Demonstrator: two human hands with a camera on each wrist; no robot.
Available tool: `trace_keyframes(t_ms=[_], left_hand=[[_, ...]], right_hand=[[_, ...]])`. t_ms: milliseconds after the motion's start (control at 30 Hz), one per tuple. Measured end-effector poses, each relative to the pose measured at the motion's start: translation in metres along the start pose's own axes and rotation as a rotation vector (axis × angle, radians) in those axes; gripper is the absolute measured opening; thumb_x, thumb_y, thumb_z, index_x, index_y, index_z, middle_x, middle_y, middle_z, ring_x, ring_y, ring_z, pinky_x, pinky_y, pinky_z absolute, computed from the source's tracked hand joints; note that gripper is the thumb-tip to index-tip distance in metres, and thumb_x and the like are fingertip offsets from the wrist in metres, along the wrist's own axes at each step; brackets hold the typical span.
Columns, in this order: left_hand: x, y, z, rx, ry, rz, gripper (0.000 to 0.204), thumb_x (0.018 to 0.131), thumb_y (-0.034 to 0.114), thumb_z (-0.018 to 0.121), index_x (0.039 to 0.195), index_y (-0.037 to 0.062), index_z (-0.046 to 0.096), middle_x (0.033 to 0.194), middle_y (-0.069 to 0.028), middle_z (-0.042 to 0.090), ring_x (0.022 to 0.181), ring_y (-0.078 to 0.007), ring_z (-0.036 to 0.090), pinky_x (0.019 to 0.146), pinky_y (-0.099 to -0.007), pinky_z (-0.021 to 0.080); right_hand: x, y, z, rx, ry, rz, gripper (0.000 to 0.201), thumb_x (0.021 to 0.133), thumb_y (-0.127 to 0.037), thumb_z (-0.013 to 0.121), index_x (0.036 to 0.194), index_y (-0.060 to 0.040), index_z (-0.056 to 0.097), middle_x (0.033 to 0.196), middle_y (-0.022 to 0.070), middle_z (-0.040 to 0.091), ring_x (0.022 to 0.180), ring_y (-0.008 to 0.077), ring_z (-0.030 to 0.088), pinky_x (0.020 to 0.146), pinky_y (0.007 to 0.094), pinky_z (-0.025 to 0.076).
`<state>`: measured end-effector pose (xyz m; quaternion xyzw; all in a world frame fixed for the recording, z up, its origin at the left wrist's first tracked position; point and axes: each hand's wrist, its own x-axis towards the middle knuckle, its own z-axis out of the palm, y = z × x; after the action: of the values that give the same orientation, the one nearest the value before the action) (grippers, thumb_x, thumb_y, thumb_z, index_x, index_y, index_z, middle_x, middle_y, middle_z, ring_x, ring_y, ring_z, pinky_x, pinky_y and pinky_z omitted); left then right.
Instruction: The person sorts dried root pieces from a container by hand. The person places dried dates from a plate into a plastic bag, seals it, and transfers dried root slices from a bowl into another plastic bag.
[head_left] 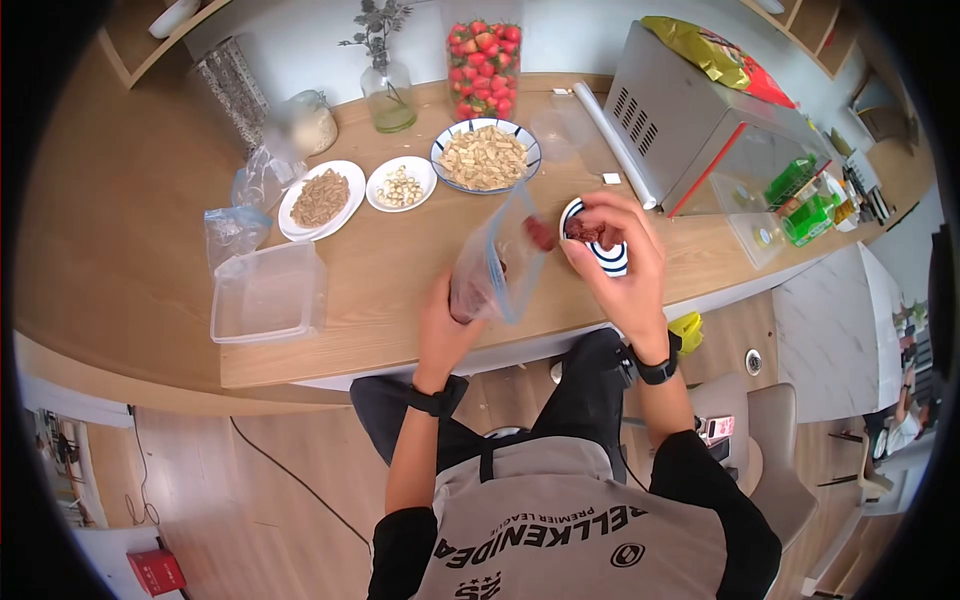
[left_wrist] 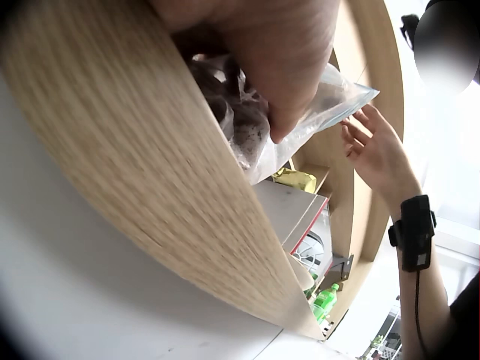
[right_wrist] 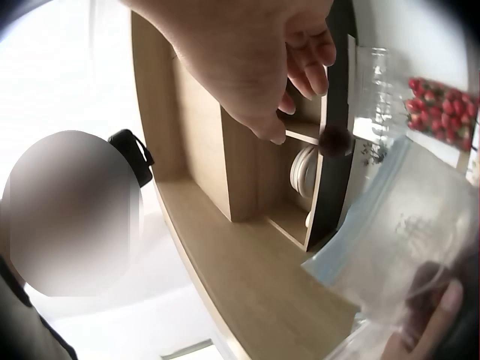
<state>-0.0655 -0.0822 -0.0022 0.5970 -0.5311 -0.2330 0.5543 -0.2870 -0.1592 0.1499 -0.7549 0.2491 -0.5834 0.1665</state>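
Observation:
My left hand (head_left: 447, 328) grips the lower part of a clear zip bag (head_left: 488, 265), its mouth tilted toward the right. Dark reddish dried fruit, like red dates, shows through the plastic in the left wrist view. A single red date (head_left: 540, 233), blurred, is in the air by the bag's mouth; the right wrist view shows this date (right_wrist: 335, 140) apart from the fingertips. My right hand (head_left: 640, 265) has its fingers loosely bent and parted, over a blue-and-white striped bowl (head_left: 612, 262) of red dates, partly hidden by the hand.
Behind stand a bowl of pale chopped pieces (head_left: 485, 160), a small plate of pale kernels (head_left: 401, 186) and a plate of brown pieces (head_left: 322, 200). A clear plastic tub (head_left: 268, 295) sits left, strawberries (head_left: 484, 70) and a glass vase (head_left: 389, 98) at the back, a microwave (head_left: 680, 120) right.

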Motion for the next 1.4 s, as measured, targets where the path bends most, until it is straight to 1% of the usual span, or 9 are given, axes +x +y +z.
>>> trace_keyframes(t_ms=[100, 167, 333, 467, 700, 1100, 1200, 1300, 1400], left_hand=[[-0.005, -0.006, 0.003, 0.002, 0.025, -0.009, 0.075, 0.076, 0.018, 0.087, 0.14, -0.0034, 0.052, 0.125, -0.0252, 0.066, 0.116, -0.0378, 0.065, 0.098, -0.044, 0.052], [-0.005, -0.01, 0.003, 0.002, 0.01, 0.026, 0.076, 0.076, 0.016, 0.086, 0.141, -0.0034, 0.051, 0.126, -0.0255, 0.066, 0.117, -0.0378, 0.065, 0.098, -0.0442, 0.052], [-0.003, -0.005, 0.004, -0.043, 0.029, 0.07, 0.077, 0.074, 0.014, 0.086, 0.14, -0.0029, 0.052, 0.125, -0.025, 0.067, 0.116, -0.0382, 0.066, 0.097, -0.0449, 0.052], [-0.002, 0.003, 0.001, 0.02, 0.041, 0.082, 0.075, 0.074, 0.016, 0.087, 0.139, -0.0022, 0.054, 0.122, -0.0235, 0.069, 0.113, -0.0389, 0.067, 0.096, -0.0451, 0.053], [-0.001, -0.003, 0.003, 0.005, 0.031, 0.061, 0.074, 0.075, 0.017, 0.087, 0.139, -0.0017, 0.054, 0.121, -0.0233, 0.069, 0.112, -0.0388, 0.068, 0.096, -0.0444, 0.053], [-0.002, -0.004, 0.002, 0.029, 0.03, 0.078, 0.076, 0.074, 0.019, 0.086, 0.14, -0.0009, 0.054, 0.125, -0.0237, 0.067, 0.115, -0.0429, 0.064, 0.098, -0.0477, 0.051], [-0.002, -0.002, -0.001, 0.103, 0.021, 0.069, 0.076, 0.074, 0.019, 0.086, 0.14, -0.0004, 0.054, 0.125, -0.0241, 0.066, 0.115, -0.0423, 0.064, 0.098, -0.0478, 0.051], [-0.002, -0.004, 0.0, 0.055, 0.021, 0.058, 0.076, 0.075, 0.02, 0.087, 0.14, 0.0001, 0.054, 0.125, -0.024, 0.066, 0.114, -0.0419, 0.064, 0.098, -0.0478, 0.051], [-0.002, -0.011, 0.003, 0.038, 0.004, 0.055, 0.077, 0.075, 0.021, 0.087, 0.14, -0.0006, 0.054, 0.125, -0.0238, 0.066, 0.114, -0.0421, 0.064, 0.098, -0.0478, 0.051]], right_hand=[[-0.016, 0.027, -0.013, 0.012, -0.059, 0.121, 0.021, 0.086, -0.008, 0.081, 0.102, -0.0005, 0.069, 0.106, 0.0074, 0.071, 0.076, 0.012, 0.056, 0.067, 0.0261, 0.045], [-0.024, 0.05, -0.031, -0.167, -0.099, 0.379, 0.019, 0.089, -0.011, 0.079, 0.102, -0.0007, 0.069, 0.098, 0.0073, 0.07, 0.075, 0.0108, 0.055, 0.066, 0.0263, 0.044], [-0.062, 0.12, -0.052, -0.507, -0.259, 0.318, 0.034, 0.083, -0.01, 0.079, 0.115, -0.0023, 0.07, 0.101, 0.017, 0.07, 0.087, 0.0342, 0.065, 0.079, 0.0443, 0.054], [-0.069, 0.13, -0.041, -0.57, -0.258, 0.352, 0.037, 0.082, -0.012, 0.08, 0.116, -0.0025, 0.07, 0.102, 0.0173, 0.069, 0.091, 0.0364, 0.066, 0.08, 0.0452, 0.054], [-0.065, 0.138, -0.033, -0.59, -0.288, 0.453, 0.032, 0.083, -0.015, 0.08, 0.112, -0.0022, 0.072, 0.094, 0.0169, 0.068, 0.089, 0.0366, 0.065, 0.079, 0.0451, 0.053], [-0.075, 0.13, -0.041, -0.564, -0.218, 0.367, 0.02, 0.086, -0.008, 0.077, 0.105, 0.0002, 0.074, 0.097, 0.0185, 0.068, 0.092, 0.0385, 0.065, 0.084, 0.0452, 0.052], [-0.068, 0.12, -0.037, -0.576, -0.264, 0.306, 0.018, 0.089, -0.007, 0.075, 0.105, 0.0009, 0.073, 0.102, 0.0169, 0.069, 0.086, 0.0328, 0.064, 0.081, 0.0408, 0.053], [-0.048, 0.085, -0.034, -0.394, -0.105, 0.362, 0.018, 0.089, -0.005, 0.074, 0.106, 0.0007, 0.071, 0.103, 0.0139, 0.07, 0.079, 0.0235, 0.061, 0.076, 0.0344, 0.051], [-0.022, 0.036, -0.021, -0.269, 0.237, 0.219, 0.022, 0.087, 0.0, 0.076, 0.108, -0.001, 0.07, 0.1, 0.0108, 0.07, 0.073, 0.0179, 0.055, 0.072, 0.0298, 0.049]])
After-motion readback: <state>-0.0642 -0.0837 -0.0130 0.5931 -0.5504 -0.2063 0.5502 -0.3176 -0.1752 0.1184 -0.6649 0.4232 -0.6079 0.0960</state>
